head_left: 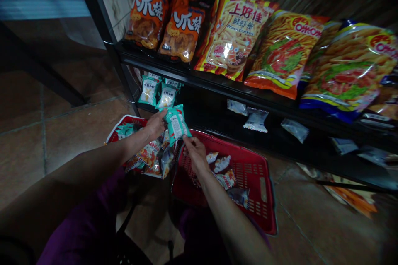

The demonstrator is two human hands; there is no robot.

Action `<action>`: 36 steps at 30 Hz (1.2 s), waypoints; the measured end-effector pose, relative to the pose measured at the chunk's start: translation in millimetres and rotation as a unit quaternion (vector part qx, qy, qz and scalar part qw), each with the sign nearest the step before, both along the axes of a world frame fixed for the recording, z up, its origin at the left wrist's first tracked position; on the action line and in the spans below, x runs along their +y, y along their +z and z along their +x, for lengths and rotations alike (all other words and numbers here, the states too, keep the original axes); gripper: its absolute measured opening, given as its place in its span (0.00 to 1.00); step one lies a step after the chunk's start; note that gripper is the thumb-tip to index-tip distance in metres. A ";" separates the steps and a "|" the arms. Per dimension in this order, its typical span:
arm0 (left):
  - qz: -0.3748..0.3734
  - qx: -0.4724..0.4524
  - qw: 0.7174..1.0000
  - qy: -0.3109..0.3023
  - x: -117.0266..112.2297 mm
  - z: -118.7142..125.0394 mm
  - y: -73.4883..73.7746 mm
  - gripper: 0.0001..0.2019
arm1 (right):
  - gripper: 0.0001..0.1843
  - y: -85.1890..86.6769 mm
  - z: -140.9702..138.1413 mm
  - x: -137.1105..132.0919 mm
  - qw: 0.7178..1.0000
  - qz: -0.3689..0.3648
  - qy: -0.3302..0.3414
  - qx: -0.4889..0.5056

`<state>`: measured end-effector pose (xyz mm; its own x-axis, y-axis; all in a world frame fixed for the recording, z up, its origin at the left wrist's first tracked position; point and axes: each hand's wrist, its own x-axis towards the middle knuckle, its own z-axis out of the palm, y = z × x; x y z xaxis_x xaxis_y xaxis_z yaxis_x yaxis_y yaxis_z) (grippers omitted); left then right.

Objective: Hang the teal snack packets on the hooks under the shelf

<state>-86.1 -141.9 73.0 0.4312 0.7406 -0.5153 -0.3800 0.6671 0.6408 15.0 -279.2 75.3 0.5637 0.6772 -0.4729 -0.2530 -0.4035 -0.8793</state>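
Note:
A small teal snack bag (178, 122) is held between my two hands in front of the lower shelf, its printed back turned up. My left hand (155, 124) pinches its upper left edge. At its lower right corner, my right hand (194, 149) grips it with thumb and fingers. Similar teal-and-white snack bags (167, 96) stand in rows on the lower shelf just behind. Below my left arm, a red basket (113, 130) is filled with assorted small snack bags. Under my right hand, a second red basket (255, 174) has several small packets at its bottom.
Large chip bags (233, 33) and orange snack bags (182, 25) line the upper shelf (186, 73). Small silvery packets (256, 120) lie scattered along the lower shelf. A black shelf post (96, 6) rises at left. Flat colourful packaging (348, 196) lies on the floor under the shelf.

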 end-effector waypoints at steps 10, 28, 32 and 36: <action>0.006 -0.004 1.000 0.015 -0.5 2.2 -1.3 0.09 | 0.24 7.7 -2.7 1.1 0.995 -0.008 -0.019 0.099; -0.040 0.025 0.998 0.032 3.7 1.3 -7.3 0.09 | 0.20 2.7 -5.7 3.3 0.971 0.052 -0.056 0.226; -0.068 0.038 0.996 0.037 7.2 1.2 -6.8 0.05 | 0.20 8.0 -5.7 4.1 0.974 0.044 -0.045 0.219; -0.087 0.057 0.994 0.033 10.9 0.6 -10.0 0.05 | 0.19 11.3 -5.5 3.6 0.973 0.045 -0.040 0.221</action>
